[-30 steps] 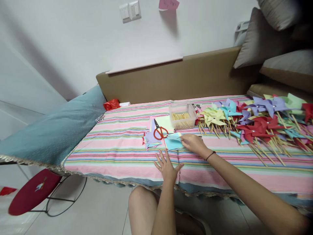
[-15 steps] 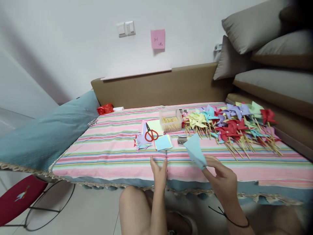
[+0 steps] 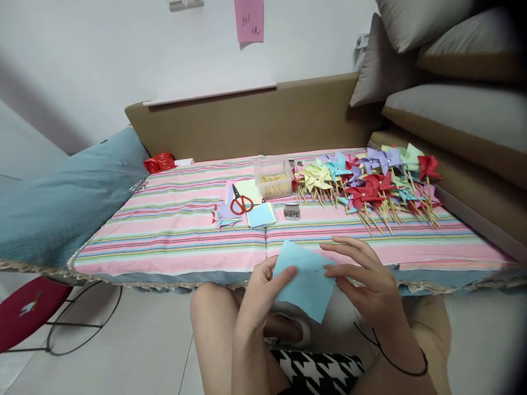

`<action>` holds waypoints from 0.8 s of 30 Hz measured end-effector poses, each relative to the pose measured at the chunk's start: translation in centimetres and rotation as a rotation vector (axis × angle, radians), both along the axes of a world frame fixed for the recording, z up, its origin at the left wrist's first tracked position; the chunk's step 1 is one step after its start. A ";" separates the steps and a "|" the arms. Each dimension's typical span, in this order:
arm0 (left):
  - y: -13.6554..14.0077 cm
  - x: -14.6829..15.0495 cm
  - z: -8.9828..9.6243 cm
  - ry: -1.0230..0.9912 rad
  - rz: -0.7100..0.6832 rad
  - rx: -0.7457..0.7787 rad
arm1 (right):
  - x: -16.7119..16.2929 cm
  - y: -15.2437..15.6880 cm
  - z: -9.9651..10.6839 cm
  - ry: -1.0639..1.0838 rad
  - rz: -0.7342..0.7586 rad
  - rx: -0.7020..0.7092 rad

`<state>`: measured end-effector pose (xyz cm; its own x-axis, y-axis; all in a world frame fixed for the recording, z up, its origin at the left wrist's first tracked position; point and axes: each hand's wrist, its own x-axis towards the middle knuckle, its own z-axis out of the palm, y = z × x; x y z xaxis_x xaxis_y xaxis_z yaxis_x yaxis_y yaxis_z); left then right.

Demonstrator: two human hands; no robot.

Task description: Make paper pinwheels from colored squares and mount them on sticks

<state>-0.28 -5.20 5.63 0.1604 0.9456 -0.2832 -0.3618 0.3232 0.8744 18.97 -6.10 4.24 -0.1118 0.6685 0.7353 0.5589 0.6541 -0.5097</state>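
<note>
Striped cloth (image 3: 164, 236) covers a long seat below a white wall (image 3: 102, 49), with paper pinwheels (image 3: 364, 193) heaped toward its right end. Red-handled scissors (image 3: 242, 205) lie on coloured paper near a clear box (image 3: 275, 191) of sticks. Held up near the seat's front edge is a blue paper square (image 3: 308, 285). The left hand (image 3: 261, 288) pinches its left corner, thumb on top; the right hand (image 3: 366, 280) has its fingers spread, fingertips at the opposite corner, whether gripping I cannot tell.

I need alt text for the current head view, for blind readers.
The left hand holds a blue paper square, the right hand at its right corner. Beyond, a striped cloth bears scissors on paper sheets, a box of sticks and pinwheels.
</note>
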 end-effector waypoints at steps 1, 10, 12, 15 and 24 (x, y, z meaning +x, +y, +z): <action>-0.1 -0.1 0.0 0.031 -0.037 0.008 | 0.1 -0.1 -0.1 0.010 0.001 -0.012; -0.3 0.1 -0.8 0.134 0.127 0.114 | 1.2 -1.2 -2.1 0.553 0.266 -0.554; -0.5 0.1 -0.5 0.124 0.134 0.122 | 1.2 -1.3 -2.4 0.541 0.401 -0.677; -0.7 0.2 0.0 0.101 0.136 0.122 | 1.2 -1.1 -2.7 0.590 0.447 -0.780; -0.5 0.3 0.0 0.106 0.063 0.100 | 1.0 -0.8 -3.4 0.535 0.402 -0.745</action>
<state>0.02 -5.75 5.67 0.0736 0.9771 -0.1998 -0.2823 0.2125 0.9355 19.95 -6.89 0.87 -0.2082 0.9643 0.1639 -0.0560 0.1555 -0.9862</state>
